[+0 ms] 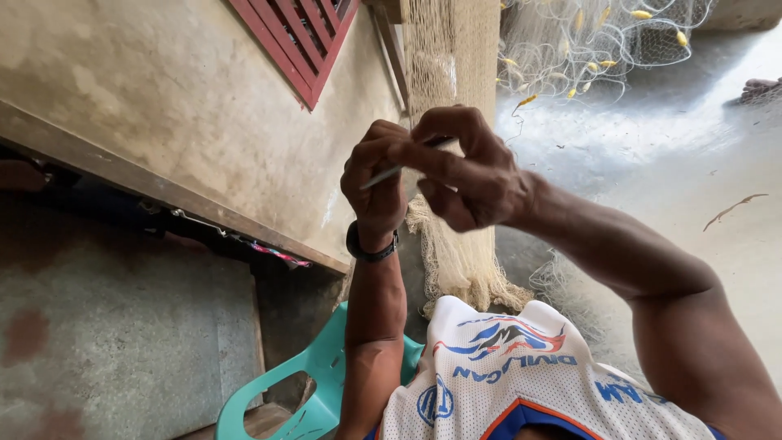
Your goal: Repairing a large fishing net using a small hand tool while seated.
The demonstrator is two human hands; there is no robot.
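Mending was underway: his left hand [376, 191] pinched the hanging net [456, 244], his right hand [464, 167] gripped a slim netting needle [399, 169]; next knot probably needed tension.

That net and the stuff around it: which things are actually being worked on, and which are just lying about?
In hand:
- hanging net bundle, gripped by the left hand
- thin pale needle, held by the right hand

Just about:
- loose net with yellow floats on the floor
- turquoise plastic chair
- red louvred shutter
- wooden ledge
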